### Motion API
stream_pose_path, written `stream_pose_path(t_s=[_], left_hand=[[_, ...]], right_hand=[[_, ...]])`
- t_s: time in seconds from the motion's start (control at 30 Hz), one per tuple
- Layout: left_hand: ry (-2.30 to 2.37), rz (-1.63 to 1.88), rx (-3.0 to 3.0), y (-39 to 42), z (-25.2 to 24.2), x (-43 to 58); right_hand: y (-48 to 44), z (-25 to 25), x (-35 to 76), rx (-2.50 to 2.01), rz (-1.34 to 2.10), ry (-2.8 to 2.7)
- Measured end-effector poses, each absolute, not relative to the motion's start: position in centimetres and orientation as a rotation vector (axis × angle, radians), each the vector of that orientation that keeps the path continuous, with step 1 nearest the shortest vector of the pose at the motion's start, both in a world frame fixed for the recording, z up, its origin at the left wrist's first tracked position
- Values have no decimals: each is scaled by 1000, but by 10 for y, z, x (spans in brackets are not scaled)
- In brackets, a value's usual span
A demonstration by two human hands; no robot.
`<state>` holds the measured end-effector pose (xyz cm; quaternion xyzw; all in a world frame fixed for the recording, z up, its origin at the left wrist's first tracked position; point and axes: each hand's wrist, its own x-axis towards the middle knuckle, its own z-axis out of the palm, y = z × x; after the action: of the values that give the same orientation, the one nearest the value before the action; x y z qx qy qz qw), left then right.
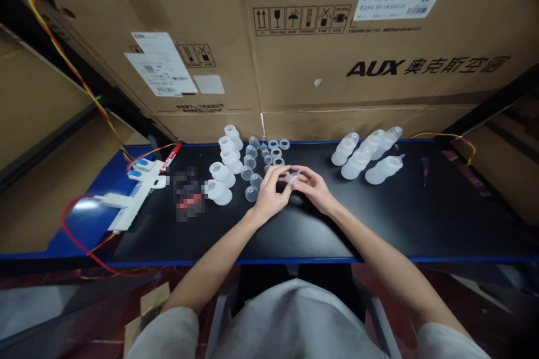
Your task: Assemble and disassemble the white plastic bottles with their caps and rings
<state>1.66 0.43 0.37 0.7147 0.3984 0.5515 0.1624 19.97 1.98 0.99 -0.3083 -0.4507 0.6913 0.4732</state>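
Note:
Above the middle of the mat, my left hand and my right hand meet with bent fingers around a small translucent bottle nipple. Its pointed tip shows between the fingertips, while fingers hide part of it. Just beyond my left hand lie white screw rings and small clear nipples. Left of these, several clear domed caps form a column. Further left stand several open, frosted baby bottles. To the right are several bottles with tops fitted, nearest to my right hand.
A screwdriver lies at the right. A white power strip with plugs and cords, plus a red marker, lies at the left. A large cardboard box walls off the back of the black tabletop.

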Motion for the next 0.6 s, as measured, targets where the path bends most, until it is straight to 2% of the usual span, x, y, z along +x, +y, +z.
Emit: stream_pose_path(t_s=[0.23, 0.3, 0.47, 0.6], left_hand=[[1606, 1852, 2380, -47, 25, -17], [1735, 1838, 2450, -49, 32, -40], [2357, 1376, 2302, -45, 51, -98], [2730, 1031, 2075, -56, 42, -120]], right_hand=[[37, 9, 215, -903, 1444, -1060], [38, 10, 217, -910, 1384, -1093], [30, 14, 211, -941, 1342, -1136], [27, 11, 209, -933, 1377, -1175]])
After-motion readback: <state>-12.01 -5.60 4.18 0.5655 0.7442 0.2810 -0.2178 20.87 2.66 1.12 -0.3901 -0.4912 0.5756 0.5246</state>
